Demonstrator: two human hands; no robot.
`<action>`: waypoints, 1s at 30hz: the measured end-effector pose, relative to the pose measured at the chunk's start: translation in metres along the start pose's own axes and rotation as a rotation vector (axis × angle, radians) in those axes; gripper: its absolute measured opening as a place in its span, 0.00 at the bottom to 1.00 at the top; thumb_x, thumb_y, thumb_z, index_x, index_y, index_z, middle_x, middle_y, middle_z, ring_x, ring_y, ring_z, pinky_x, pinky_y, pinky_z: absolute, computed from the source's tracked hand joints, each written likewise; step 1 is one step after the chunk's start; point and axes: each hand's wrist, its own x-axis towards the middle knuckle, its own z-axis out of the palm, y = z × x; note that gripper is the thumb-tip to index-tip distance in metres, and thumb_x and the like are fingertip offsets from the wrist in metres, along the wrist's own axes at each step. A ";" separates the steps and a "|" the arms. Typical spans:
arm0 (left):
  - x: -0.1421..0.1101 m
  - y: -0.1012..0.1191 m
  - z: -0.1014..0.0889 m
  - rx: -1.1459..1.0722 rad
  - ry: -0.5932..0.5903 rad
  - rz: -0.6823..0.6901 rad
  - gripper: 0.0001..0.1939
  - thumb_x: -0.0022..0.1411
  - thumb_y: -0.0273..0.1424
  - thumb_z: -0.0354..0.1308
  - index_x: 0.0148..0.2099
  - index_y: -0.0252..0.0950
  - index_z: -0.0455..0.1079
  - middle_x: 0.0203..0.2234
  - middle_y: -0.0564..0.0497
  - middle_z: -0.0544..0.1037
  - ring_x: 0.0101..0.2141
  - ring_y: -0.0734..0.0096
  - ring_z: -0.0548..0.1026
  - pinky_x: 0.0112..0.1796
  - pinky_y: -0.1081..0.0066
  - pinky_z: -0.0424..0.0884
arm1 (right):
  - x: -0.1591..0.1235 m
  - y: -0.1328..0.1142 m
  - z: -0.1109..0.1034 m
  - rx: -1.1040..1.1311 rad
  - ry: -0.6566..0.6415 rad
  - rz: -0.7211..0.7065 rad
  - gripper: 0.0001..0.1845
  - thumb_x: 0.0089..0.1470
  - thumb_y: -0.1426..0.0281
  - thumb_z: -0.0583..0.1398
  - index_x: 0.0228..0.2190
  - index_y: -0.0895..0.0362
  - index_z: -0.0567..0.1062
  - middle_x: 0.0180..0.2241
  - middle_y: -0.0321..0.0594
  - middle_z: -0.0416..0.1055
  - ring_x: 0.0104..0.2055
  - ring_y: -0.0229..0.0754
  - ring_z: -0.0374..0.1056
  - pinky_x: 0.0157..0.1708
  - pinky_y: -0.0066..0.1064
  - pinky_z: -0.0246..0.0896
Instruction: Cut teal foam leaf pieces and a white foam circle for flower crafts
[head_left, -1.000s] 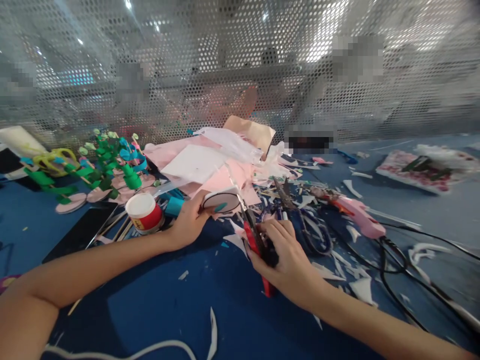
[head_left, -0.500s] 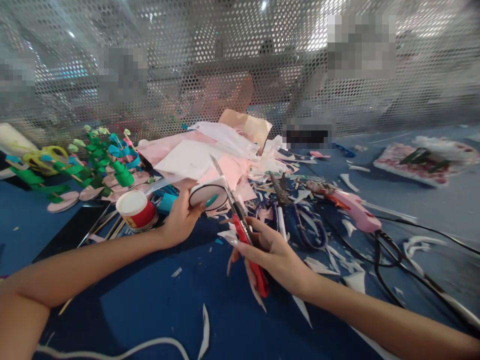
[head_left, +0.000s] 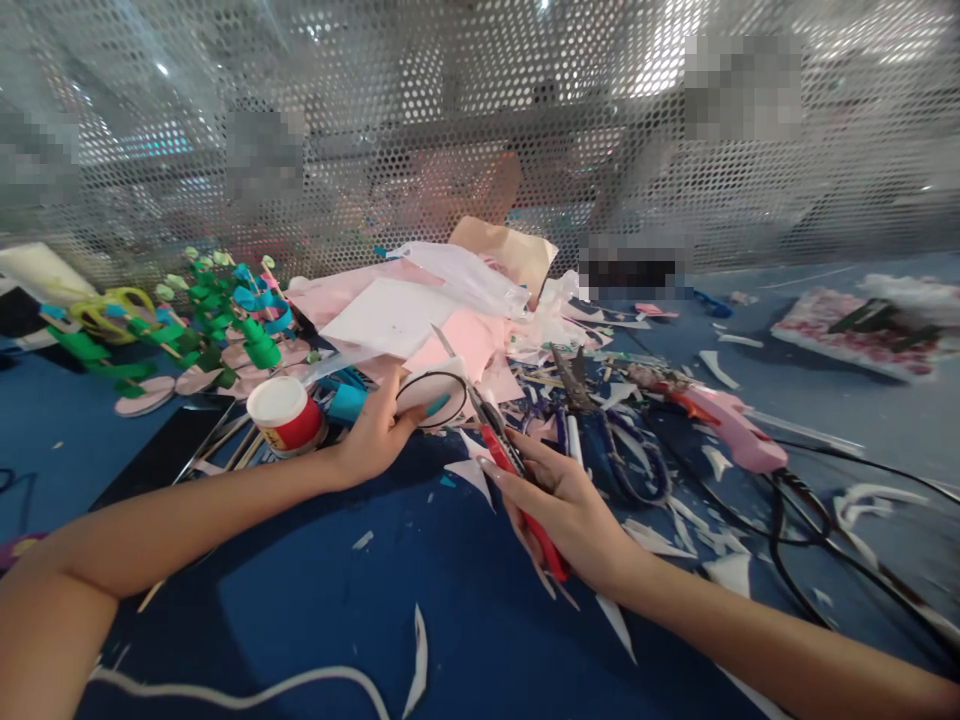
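Note:
Between the thumb and fingers of my left hand (head_left: 375,430) is a pale piece of paper (head_left: 426,389) with a black circle outline along its rim. My right hand (head_left: 574,505) is wrapped round the red handles of scissors (head_left: 501,447). Their metal blades point up and away, at the right edge of the paper piece. A white pointed scrap (head_left: 474,470) shows just below the blades. Beside my left wrist stands a red and white tub (head_left: 286,415).
Blue-handled scissors (head_left: 634,455) and a pink glue gun (head_left: 731,430) with a black cord lie right. Paper sheets (head_left: 390,318) are piled behind my hands. Green paper plants (head_left: 259,343) stand left, near a dark flat panel (head_left: 161,450). White scraps litter the blue table (head_left: 300,600).
The scissor handles have come closer together, and the fingers of my right hand have drawn in. The white scrap under the blades shows more. The whole view has shifted slightly.

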 end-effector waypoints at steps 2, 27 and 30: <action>0.000 0.000 0.000 -0.002 -0.004 0.004 0.12 0.60 0.32 0.51 0.46 0.34 0.57 0.37 0.46 0.71 0.37 0.67 0.71 0.37 0.68 0.69 | 0.000 -0.001 0.000 -0.019 0.014 -0.011 0.30 0.49 0.58 0.60 0.50 0.61 0.63 0.13 0.25 0.59 0.10 0.29 0.55 0.09 0.20 0.56; -0.002 0.006 -0.001 -0.040 -0.037 -0.013 0.08 0.59 0.30 0.51 0.41 0.35 0.57 0.30 0.51 0.69 0.31 0.71 0.70 0.33 0.71 0.68 | -0.003 -0.009 -0.005 -0.489 0.016 -0.169 0.22 0.55 0.57 0.52 0.44 0.60 0.68 0.16 0.31 0.62 0.16 0.34 0.61 0.15 0.25 0.57; 0.000 0.006 -0.001 -0.079 -0.008 -0.040 0.08 0.59 0.29 0.51 0.42 0.34 0.59 0.31 0.51 0.71 0.31 0.72 0.70 0.33 0.72 0.68 | -0.031 -0.006 -0.021 -0.958 0.131 -0.343 0.19 0.56 0.58 0.53 0.42 0.58 0.72 0.25 0.40 0.71 0.23 0.38 0.67 0.22 0.28 0.61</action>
